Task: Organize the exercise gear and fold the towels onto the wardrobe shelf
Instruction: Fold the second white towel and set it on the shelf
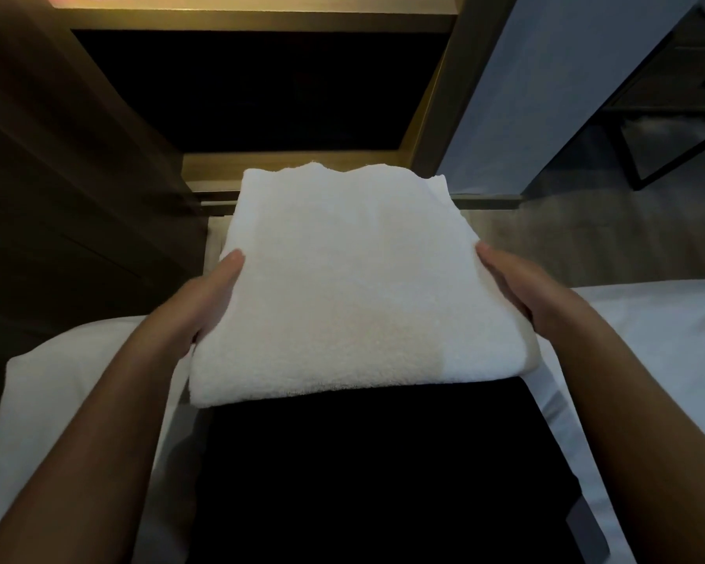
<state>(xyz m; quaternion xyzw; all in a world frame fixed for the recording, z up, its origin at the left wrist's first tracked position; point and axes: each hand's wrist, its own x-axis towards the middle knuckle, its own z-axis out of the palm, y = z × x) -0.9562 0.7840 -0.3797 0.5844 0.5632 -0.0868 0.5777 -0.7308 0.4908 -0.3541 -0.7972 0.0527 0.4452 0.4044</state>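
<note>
Folded towel [342, 287] — white, held level at centre, its uneven far edge at 12 o'clock overlapping the wardrobe [302, 164] sill. Left hand [216, 295] at 9 o'clock, right hand [513, 291] at 3 o'clock — each grips a side edge, thumb on top, fingers hidden beneath. Dark compartment [261, 87] open beyond. Bed [648, 339] at 4 and 8 o'clock.

One head-worn camera looks forward and steeply down. It sits close above the towel [342, 287], facing the open wardrobe [440, 87].
</note>
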